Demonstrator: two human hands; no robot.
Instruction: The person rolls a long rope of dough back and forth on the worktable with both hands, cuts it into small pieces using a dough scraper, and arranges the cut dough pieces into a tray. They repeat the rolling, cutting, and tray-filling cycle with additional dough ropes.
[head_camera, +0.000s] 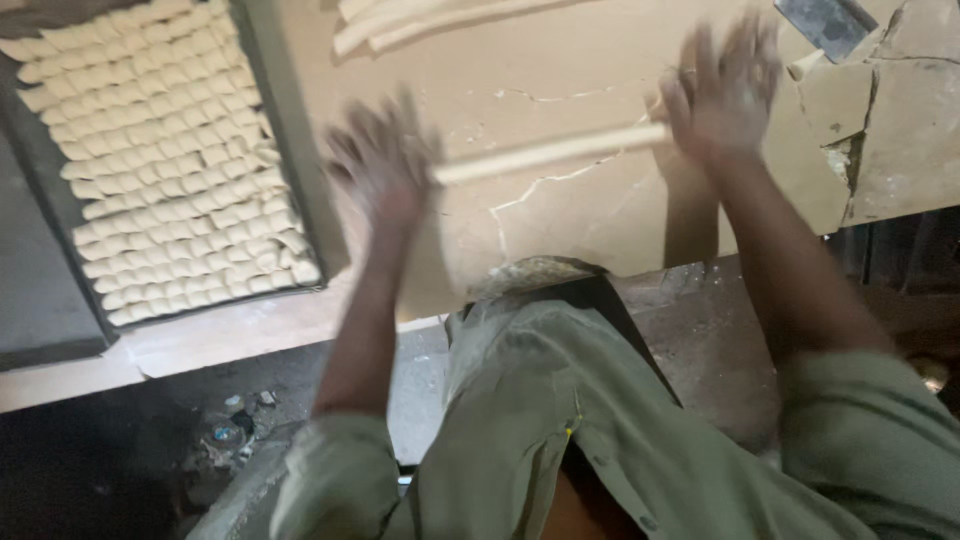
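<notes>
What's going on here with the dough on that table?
A person is rolling a long rope of dough on a cracked, floured work table, with the left hand and right hand spread flat, one over each end. Both hands are blurred. At the left sits a dark tray packed with rows of small cut dough pieces. More dough ropes lie at the table's far edge.
</notes>
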